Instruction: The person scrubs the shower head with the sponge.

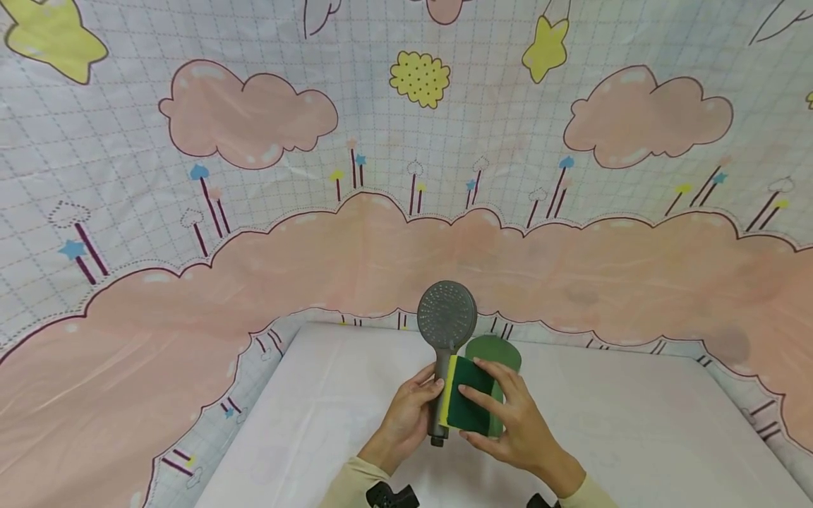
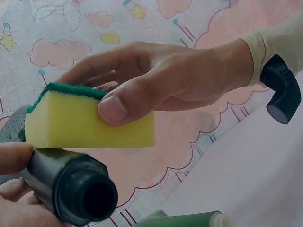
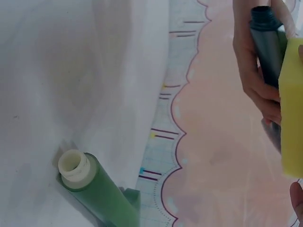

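Observation:
A dark grey shower head stands nearly upright, its round spray face toward me. My left hand grips it by the handle. In my right hand is a sponge with a dark green scouring side, pinched between thumb and fingers. The sponge's yellow side touches the grey handle in the left wrist view. Behind my right hand lies a green shower head on the table, partly hidden by the sponge and fingers. Its pale threaded end shows in the right wrist view.
The white tabletop spreads under both hands. Around and behind it hangs a patterned cloth with pink clouds and yellow stars. A dark wrist device sits at the left cuff.

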Demonstrator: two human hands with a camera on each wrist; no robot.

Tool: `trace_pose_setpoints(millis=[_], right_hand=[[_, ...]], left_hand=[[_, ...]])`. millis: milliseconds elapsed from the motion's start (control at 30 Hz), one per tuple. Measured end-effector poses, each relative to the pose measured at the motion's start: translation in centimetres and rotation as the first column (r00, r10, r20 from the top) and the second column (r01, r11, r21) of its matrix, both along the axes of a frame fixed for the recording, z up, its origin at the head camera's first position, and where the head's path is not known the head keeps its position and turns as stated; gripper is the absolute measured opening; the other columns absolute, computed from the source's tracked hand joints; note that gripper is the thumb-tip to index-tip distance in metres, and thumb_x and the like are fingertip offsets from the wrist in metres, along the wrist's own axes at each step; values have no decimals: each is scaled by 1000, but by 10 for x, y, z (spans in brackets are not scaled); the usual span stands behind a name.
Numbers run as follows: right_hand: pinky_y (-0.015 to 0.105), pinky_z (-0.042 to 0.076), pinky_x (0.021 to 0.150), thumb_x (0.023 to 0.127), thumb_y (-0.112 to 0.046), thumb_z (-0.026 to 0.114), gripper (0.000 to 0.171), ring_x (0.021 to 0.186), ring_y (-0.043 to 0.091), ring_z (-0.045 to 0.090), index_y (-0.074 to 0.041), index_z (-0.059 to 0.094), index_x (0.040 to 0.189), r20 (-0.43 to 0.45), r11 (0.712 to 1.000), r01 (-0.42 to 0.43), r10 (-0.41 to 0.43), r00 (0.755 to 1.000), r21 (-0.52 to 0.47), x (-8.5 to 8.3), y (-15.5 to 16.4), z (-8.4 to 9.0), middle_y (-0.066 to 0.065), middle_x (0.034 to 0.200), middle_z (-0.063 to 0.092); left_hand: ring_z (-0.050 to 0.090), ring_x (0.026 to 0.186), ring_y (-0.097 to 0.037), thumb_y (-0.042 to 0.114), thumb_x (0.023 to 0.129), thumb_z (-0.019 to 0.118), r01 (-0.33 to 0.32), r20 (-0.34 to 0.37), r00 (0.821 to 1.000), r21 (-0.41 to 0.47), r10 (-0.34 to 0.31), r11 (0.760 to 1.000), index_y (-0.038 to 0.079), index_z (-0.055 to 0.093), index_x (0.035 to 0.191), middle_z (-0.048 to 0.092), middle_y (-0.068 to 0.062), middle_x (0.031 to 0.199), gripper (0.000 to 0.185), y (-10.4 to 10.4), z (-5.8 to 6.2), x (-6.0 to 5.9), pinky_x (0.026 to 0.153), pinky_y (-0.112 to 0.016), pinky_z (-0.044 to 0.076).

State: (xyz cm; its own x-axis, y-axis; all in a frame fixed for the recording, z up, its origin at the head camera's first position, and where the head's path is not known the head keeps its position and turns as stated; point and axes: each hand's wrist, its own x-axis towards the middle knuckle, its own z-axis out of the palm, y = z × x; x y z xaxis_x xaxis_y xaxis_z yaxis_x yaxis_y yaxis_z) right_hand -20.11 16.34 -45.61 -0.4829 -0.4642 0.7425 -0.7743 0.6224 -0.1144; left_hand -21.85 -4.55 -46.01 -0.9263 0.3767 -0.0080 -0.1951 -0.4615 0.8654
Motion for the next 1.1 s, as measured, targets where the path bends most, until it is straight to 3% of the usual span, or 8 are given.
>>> trace_pose_setpoints(millis=[167,400,967,1100], right_hand=[[53,49,91,84,-61,68,55,130,29,44,-29,65,128,-24,1000,12,-11,1000,16,-4,2,-1,13,145,49],[56,48,93,80,-59,73,57,131,29,43,-30,64,129,31,999,29,-30,999,23,-5,5,-4,11,147,47],[46,40,96,77,-57,75,57,128,29,45,-30,66,126,-39,999,-5,7,999,44,1,0,-8,15,142,52],[47,38,98,78,-58,73,56,128,29,45,-30,66,126,-50,998,-1,4,999,69,-3,1,-2,14,143,52]], left_hand=[[56,126,-19,11,101,50,-29,22,999,-4,29,1000,1,32,152,49,-21,146,54,1,-1,0,106,-33,46],[51,132,-18,13,102,48,-27,29,999,-4,27,1000,4,28,154,44,-19,150,56,0,-2,0,114,-38,38],[39,141,-23,21,106,41,-47,1,999,-38,47,998,7,25,155,40,-19,153,54,3,-3,1,122,-46,22],[38,142,-22,20,107,39,-29,-12,1000,-18,29,999,8,24,156,39,-18,154,53,2,-3,0,121,-44,26]])
